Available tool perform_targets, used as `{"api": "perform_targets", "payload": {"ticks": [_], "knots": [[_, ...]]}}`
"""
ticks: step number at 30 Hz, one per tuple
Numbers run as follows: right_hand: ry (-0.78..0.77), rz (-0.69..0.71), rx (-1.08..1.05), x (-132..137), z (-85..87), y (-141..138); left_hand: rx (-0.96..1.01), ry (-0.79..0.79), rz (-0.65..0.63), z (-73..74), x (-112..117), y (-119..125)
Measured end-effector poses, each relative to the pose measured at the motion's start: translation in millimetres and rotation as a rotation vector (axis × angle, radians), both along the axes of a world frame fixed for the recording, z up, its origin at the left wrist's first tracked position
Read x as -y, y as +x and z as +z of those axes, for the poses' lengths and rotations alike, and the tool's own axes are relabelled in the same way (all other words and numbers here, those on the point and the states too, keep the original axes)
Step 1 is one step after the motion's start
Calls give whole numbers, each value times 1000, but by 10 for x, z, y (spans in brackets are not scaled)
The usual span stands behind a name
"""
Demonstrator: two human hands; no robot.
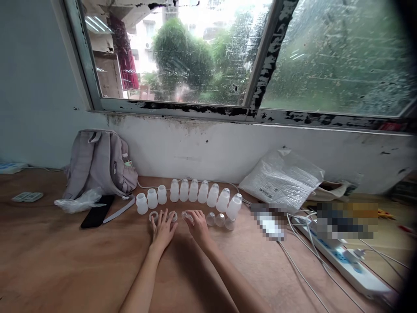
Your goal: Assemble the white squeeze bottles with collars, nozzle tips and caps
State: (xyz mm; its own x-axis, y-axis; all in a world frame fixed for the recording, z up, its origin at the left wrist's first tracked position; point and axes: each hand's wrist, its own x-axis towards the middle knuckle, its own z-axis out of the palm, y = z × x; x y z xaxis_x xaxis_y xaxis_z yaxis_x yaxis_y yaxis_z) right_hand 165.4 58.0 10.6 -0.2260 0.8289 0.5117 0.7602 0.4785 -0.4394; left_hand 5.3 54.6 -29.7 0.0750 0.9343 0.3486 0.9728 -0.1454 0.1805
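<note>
My left hand (163, 232) lies low over the tabletop with its fingers spread. Translucent rings show beside its fingers, one ring (152, 216) on the left and another on the right. My right hand (197, 224) is closed on a small translucent ring (186, 215), partly covered by the fingers. Behind the hands, white bottles stand upright in a curved row. Three at the left, such as this open-necked bottle (141, 204), have no tops; several others, like this capped bottle (193, 191), wear clear caps. Right of my right hand sit three clear dome caps (220, 219).
A grey backpack (97, 163), a clear plastic bag (80, 202), a black phone-like slab (97, 212) and a white strip (119, 211) lie left. At right are a silver padded bag (282, 180), a power strip (345, 256) and loose cables. A wall and window stand behind.
</note>
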Motion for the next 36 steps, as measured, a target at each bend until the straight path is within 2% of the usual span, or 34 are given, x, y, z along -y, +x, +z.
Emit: {"api": "perform_targets", "payload": {"ticks": [3, 6, 10, 14, 17, 19, 21, 24, 26, 30, 36], "knots": [[-30, -7, 259, -214, 97, -100, -1, -13, 1, -25, -9, -19], [-56, 19, 351, -366, 71, -172, 9, -17, -6, -57, -31, -32], [-76, 45, 413, -424, 7, -219, 43, -6, -12, -82, -49, -44], [-49, 17, 377, -343, 77, -157, 112, 63, -45, -9, -27, -40], [28, -40, 210, -197, 82, 2, 165, 107, -138, 69, 1, -3], [64, -74, 61, -67, -10, 142, 180, 103, -183, 91, 17, 36], [53, -85, 3, 67, -165, 281, 170, 85, -208, 86, 30, 75], [23, -94, 5, 224, -395, 428, 134, 77, -216, 55, 46, 112], [8, -96, 11, 281, -479, 473, 109, 92, -191, 37, 53, 121], [-27, -117, 61, 308, -486, 473, 58, 117, -154, 20, 55, 132], [-81, -173, 128, 278, -500, 443, -16, 103, -163, 33, 54, 151]]}}
